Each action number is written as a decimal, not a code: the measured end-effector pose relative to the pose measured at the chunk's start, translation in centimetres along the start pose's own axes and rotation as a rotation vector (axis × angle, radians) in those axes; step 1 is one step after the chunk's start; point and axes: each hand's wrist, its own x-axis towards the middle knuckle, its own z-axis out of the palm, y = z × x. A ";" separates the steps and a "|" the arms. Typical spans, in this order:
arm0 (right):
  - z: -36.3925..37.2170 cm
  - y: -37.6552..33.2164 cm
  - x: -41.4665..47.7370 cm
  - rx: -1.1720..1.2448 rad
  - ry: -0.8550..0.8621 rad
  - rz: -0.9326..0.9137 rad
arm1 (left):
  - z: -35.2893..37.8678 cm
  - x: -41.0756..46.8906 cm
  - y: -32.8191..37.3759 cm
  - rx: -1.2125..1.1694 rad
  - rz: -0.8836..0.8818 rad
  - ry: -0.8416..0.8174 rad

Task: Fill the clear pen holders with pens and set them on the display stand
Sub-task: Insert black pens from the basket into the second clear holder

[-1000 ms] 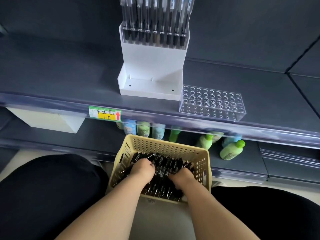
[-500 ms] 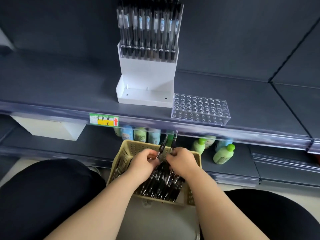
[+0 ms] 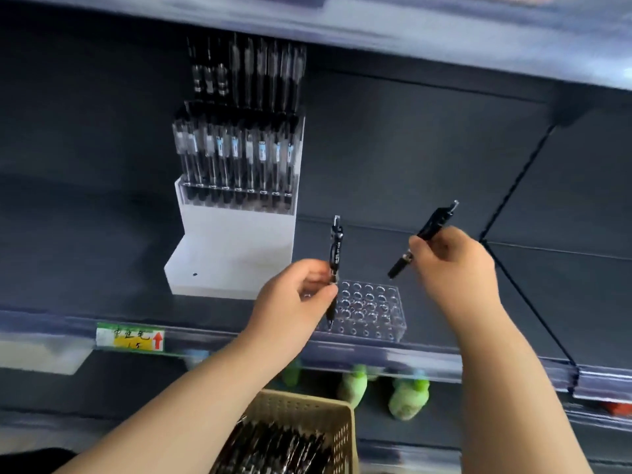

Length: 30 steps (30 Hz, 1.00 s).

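An empty clear pen holder [image 3: 371, 311] with rows of holes lies on the dark shelf. My left hand [image 3: 294, 295] pinches a black pen [image 3: 336, 254] upright, its tip over the holder's left edge. My right hand [image 3: 451, 258] grips a second black pen [image 3: 427, 234], slanted, above and to the right of the holder. The white stepped display stand [image 3: 232, 248] stands to the left; its upper tier carries a clear holder full of pens [image 3: 239, 159], its lower step is bare. A beige basket [image 3: 307, 436] of black pens sits below.
The shelf's front rail bears a green and yellow price tag [image 3: 130, 340]. Green and pale bottles [image 3: 408, 398] stand on the lower shelf behind the basket. Another shelf [image 3: 444, 35] overhangs above. A dark panel seam [image 3: 513, 268] runs down at the right.
Both hands have left the basket and risen to shelf height, each with one pen. The view has tilted upward; the basket now sits at the bottom edge.
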 end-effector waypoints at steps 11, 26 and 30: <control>1.5 3.9 2.9 -0.160 -0.138 -0.059 | 5.2 3.6 -0.7 -0.053 0.033 0.056; 3.0 4.8 2.3 -0.252 -0.259 -0.005 | 6.0 3.3 -1.9 -0.185 -0.047 -0.004; 3.3 5.0 2.4 -0.251 -0.263 0.026 | 5.8 2.9 -2.3 -0.216 -0.062 -0.016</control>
